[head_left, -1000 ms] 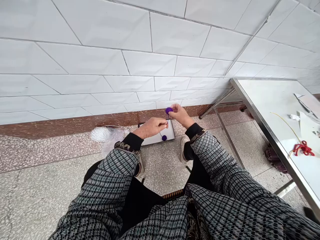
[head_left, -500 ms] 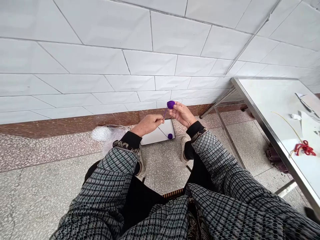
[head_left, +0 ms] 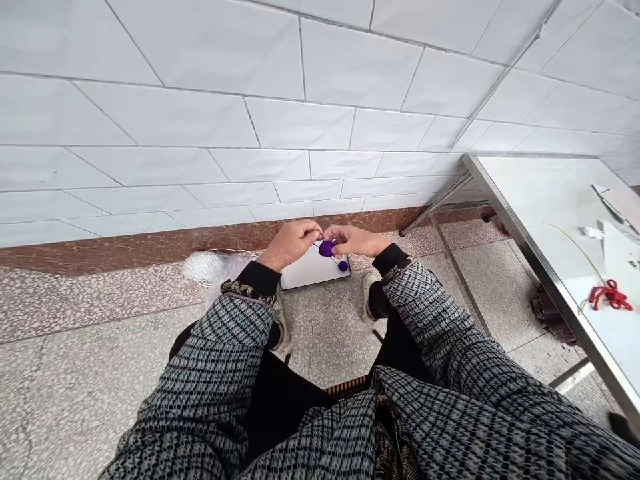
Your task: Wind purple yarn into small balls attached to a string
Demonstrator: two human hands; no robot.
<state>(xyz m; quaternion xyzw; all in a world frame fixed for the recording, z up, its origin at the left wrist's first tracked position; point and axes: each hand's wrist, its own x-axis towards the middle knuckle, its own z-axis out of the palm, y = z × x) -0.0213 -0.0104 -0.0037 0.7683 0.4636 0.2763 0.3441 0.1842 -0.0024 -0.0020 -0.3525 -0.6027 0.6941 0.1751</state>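
Note:
My right hand is closed on a ball of purple yarn, its fingertips at the ball's right side. Right beside it, my left hand pinches the purple strand between thumb and forefinger. The fingertips of both hands almost meet. Below them, a second, smaller purple yarn ball rests in a shallow white box with a dark edge, on the floor. A strand runs from this smaller ball up towards my hands.
White cord in a clear plastic bag lies on the floor left of the box. A metal-edged table stands at the right, bearing a red knotted cord and papers. A tiled wall rises in front.
My right hand has come down and left with the yarn ball, now close to my left hand. My left hand has shifted slightly up and left. The smaller ball has moved slightly within the box.

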